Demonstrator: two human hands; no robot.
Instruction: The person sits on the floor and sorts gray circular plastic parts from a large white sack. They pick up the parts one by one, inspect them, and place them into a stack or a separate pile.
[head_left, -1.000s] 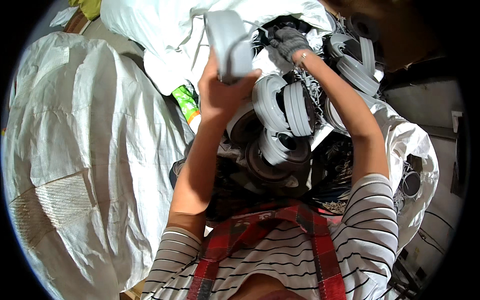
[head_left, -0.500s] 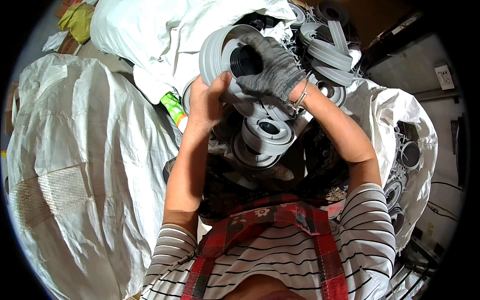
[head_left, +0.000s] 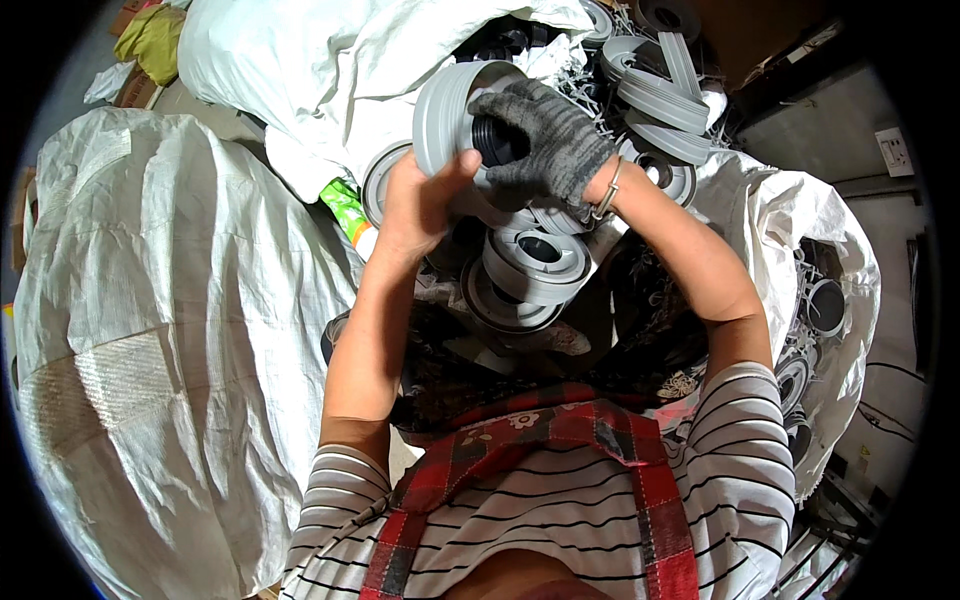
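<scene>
A grey ribbed plastic ring (head_left: 437,118) is tilted in the air between both my hands. A black threaded collar (head_left: 490,140) shows in its hollow. My bare left hand (head_left: 420,198) is closed on the ring's lower left side, thumb over the near edge. My right hand (head_left: 548,140), in a grey knitted glove, curls over the ring's right side, its fingers and thumb around the black collar. The fingertips inside are partly hidden. Just below the hands, more grey rings (head_left: 545,287) are stacked in front of my lap.
Loose grey rings (head_left: 660,105) and plastic shavings are heaped at the far right. A large white woven sack (head_left: 220,330) fills the left; another white sack (head_left: 290,80) lies at the back. On the right an open sack (head_left: 850,250) holds grey parts (head_left: 824,305). A green packet (head_left: 345,208) lies near my left wrist.
The grey ring and both hands have shifted slightly right and toward me. The ring has turned, so less of its opening shows. Both hands keep their grip.
</scene>
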